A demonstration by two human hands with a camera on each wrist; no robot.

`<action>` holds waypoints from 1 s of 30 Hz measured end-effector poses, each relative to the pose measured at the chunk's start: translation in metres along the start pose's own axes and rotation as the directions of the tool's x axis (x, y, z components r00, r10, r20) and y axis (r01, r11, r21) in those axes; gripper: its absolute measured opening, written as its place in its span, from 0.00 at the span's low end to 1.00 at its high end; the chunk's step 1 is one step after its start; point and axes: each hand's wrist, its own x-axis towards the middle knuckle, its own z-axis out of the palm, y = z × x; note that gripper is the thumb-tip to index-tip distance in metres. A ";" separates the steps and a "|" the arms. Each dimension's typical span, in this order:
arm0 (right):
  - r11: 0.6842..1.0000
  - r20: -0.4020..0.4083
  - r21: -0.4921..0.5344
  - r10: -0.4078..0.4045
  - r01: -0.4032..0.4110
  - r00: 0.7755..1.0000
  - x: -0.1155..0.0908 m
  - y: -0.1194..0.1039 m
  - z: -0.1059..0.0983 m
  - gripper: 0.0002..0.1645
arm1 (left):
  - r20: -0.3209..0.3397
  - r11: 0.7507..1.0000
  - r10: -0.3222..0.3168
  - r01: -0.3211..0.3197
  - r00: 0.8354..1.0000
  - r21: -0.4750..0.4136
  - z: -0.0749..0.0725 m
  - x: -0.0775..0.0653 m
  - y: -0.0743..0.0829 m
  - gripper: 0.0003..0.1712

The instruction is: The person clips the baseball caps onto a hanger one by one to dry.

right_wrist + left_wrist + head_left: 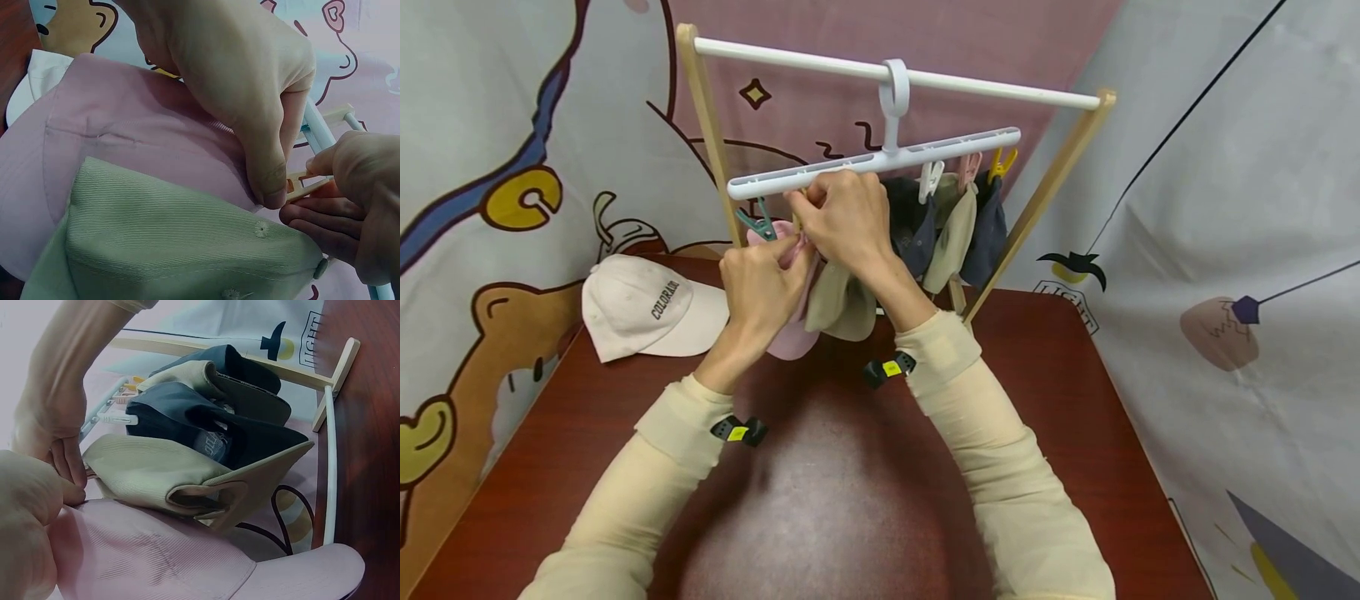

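Note:
My left hand point(756, 287) pinches the edge of a pink cap point(144, 119), which hangs brim down below a white hanger point(820, 172). Just above it, my right hand point(850, 218) pinches a pale yellow clothespin point(305, 187) at the hanger bar, close to the left fingertips. An olive-beige corduroy cap point(150, 472) hangs right beside the pink one, its clip end partly behind my right hand. Left of my hands, a teal clothespin point(758, 222) dangles from the bar. In the head view, both hands cover part of the pink cap's upper edge.
The hanger hooks on a white rail point(790, 57) with wooden side posts point(1045, 200). White point(931, 181), pink point(970, 168) and orange point(1002, 164) clothespins hold more dark and beige caps to the right. A cream cap point(647, 304) lies on the brown table point(820, 500), left.

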 end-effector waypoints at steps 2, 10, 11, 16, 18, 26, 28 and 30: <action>1.000 0.001 -0.005 0.000 0.000 1.000 0.001 0.000 0.000 0.20 | -0.003 1.000 0.002 -0.002 1.000 0.004 0.000 0.001 0.000 0.19; 1.000 0.014 -0.010 0.009 -0.009 1.000 0.002 0.000 0.000 0.20 | -0.041 1.000 0.007 -0.007 0.999 0.015 -0.002 0.004 0.002 0.17; 1.000 0.014 -0.010 0.010 -0.010 1.000 0.002 0.000 0.000 0.20 | -0.048 1.000 0.009 -0.008 0.999 0.018 -0.002 0.004 0.002 0.16; 1.000 0.015 -0.021 0.019 -0.019 1.000 0.002 0.000 0.000 0.20 | -0.066 0.999 0.020 -0.018 0.998 0.028 -0.004 0.007 0.001 0.10; 0.999 0.017 -0.026 0.026 -0.026 1.000 0.002 0.000 0.000 0.20 | -0.074 1.000 0.019 -0.017 0.997 0.025 -0.004 0.007 0.001 0.10; 0.999 -0.001 -0.027 0.031 -0.031 1.000 -0.001 -0.001 0.004 0.31 | -0.074 1.000 -0.010 0.012 0.997 0.028 -0.003 0.005 0.002 0.21; 0.999 -0.010 -0.028 0.027 -0.027 1.000 -0.002 -0.001 0.005 0.32 | -0.073 1.000 -0.011 0.014 0.997 0.027 -0.003 0.005 0.001 0.23; 0.999 -0.020 -0.026 0.025 -0.025 0.999 -0.003 -0.001 0.006 0.32 | -0.062 1.000 -0.010 0.011 0.998 0.017 -0.003 0.005 0.001 0.23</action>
